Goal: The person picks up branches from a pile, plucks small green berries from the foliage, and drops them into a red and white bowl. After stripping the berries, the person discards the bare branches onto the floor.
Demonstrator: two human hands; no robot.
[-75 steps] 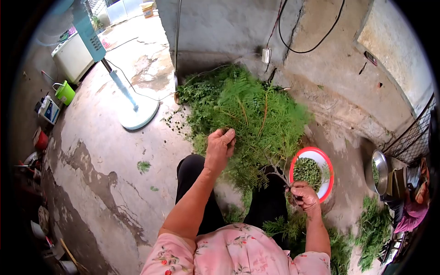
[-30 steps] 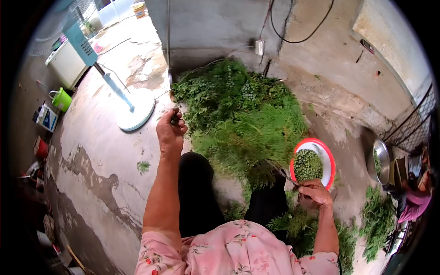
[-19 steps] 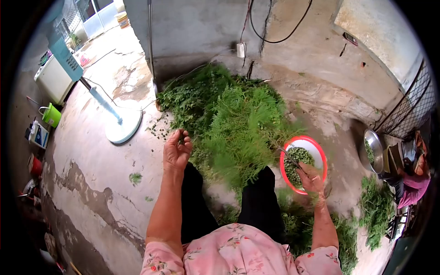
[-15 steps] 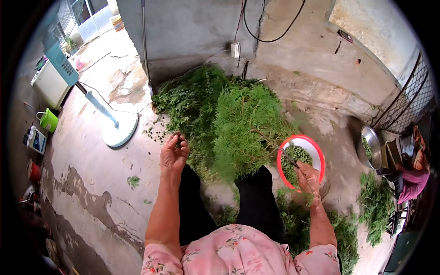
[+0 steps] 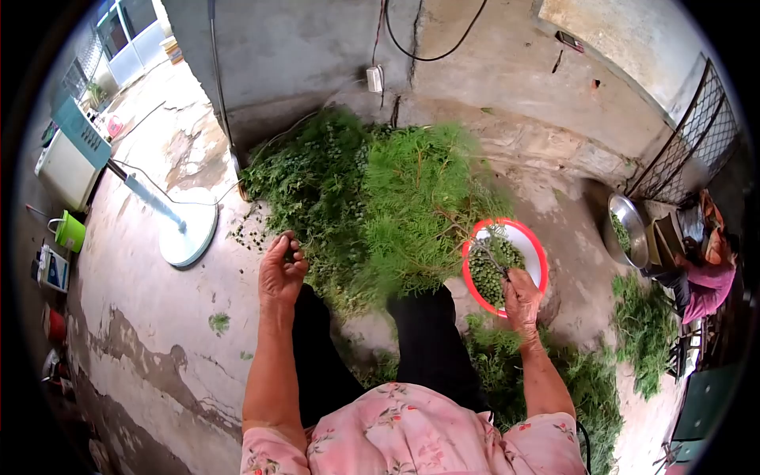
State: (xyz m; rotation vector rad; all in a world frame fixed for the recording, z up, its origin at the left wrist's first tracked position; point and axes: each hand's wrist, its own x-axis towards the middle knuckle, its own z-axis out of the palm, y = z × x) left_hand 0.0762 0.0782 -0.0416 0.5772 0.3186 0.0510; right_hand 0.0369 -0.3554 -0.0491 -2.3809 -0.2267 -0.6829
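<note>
My right hand [image 5: 522,299] grips the woody stem of a leafy green branch [image 5: 419,206], whose feathery foliage spreads leftward over the darker green pile [image 5: 305,178]. Beneath that stem, a white bowl with a red rim [image 5: 543,265] holds many small green pods [image 5: 495,273]. My left hand [image 5: 283,267] is raised at the pile's left edge with its fingers curled; something small and dark shows between them, too small to name. Small dark bits lie on the floor just beyond it.
A fan's round base [image 5: 188,237] stands at the left, near a green bucket [image 5: 70,231]. At the right are a metal bowl [image 5: 629,229] with green matter and a pink cloth [image 5: 708,291]. More cut greenery [image 5: 645,332] lies at the lower right. A concrete wall [image 5: 317,47] rises behind.
The whole view has shifted, with the scene now slightly further left and the wall higher. Both hands keep nearly the same pose, and the branch is still in my right hand.
</note>
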